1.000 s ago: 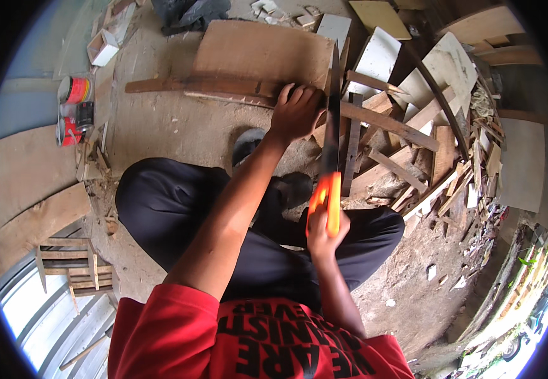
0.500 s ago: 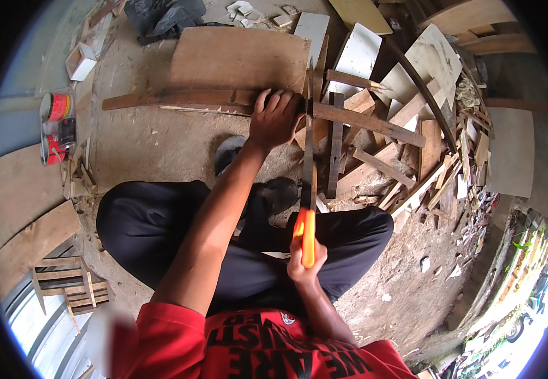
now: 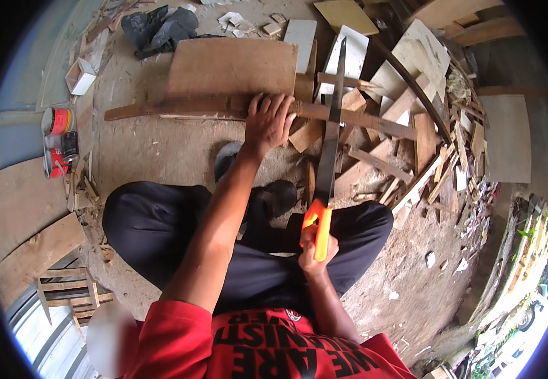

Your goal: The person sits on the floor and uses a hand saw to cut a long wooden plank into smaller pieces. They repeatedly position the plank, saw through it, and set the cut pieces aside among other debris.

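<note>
A long, narrow wooden strip [image 3: 217, 108] runs from left to right in front of me. My left hand [image 3: 266, 126] grips it near its middle, fingers bent over the far side. In my right hand [image 3: 318, 252] is a handsaw [image 3: 329, 151], held by its orange handle. Its blade points away from me, the tip leaning slightly right. The blade crosses above the strip to the right of my left hand; whether it touches the wood I cannot tell. A wide brown board [image 3: 233, 69] lies under and beyond the strip.
Wood offcuts [image 3: 375, 161] are heaped on the right, around the strip's right end. Black plastic [image 3: 166, 31] lies at the far left. Several cans [image 3: 57, 121] stand by the left wall, below a small white box [image 3: 80, 77]. My bent legs [image 3: 154, 218] are close below.
The handsaw has swung to the right, away from my left hand, and its blade now leans right. My left hand keeps its hold on the strip.
</note>
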Motion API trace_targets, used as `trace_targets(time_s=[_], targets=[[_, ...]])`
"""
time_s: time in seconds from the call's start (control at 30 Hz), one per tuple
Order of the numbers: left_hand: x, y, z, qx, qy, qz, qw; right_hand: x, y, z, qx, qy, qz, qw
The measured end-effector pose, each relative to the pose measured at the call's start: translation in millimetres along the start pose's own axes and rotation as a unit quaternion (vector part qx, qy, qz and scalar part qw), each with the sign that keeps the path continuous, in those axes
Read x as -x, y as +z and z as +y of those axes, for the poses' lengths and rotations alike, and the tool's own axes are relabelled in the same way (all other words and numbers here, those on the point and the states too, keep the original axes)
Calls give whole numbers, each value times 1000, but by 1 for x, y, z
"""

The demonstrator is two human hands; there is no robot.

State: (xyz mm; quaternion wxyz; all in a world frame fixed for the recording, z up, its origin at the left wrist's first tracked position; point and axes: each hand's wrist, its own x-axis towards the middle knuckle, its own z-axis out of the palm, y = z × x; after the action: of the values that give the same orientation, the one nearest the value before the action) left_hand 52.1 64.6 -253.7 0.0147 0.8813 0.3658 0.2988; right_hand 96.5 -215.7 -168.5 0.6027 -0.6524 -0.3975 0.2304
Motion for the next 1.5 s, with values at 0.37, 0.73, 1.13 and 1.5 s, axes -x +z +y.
trace_targets(time_s=[0.37,0.73,1.13,1.5], targets=[[-20,-3,9,147,-119,52,981,5,7,-9,-47,140,42,988],[-5,-18,-19,52,30,-12,998,-1,21,-22,-4,106,20,994],[1,-6,-10,13,-13,-5,1000,20,15,-32,-10,155,-30,987],[-4,-8,-9,9,-32,-40,999,-115,66,-13,-6,142,7,990]])
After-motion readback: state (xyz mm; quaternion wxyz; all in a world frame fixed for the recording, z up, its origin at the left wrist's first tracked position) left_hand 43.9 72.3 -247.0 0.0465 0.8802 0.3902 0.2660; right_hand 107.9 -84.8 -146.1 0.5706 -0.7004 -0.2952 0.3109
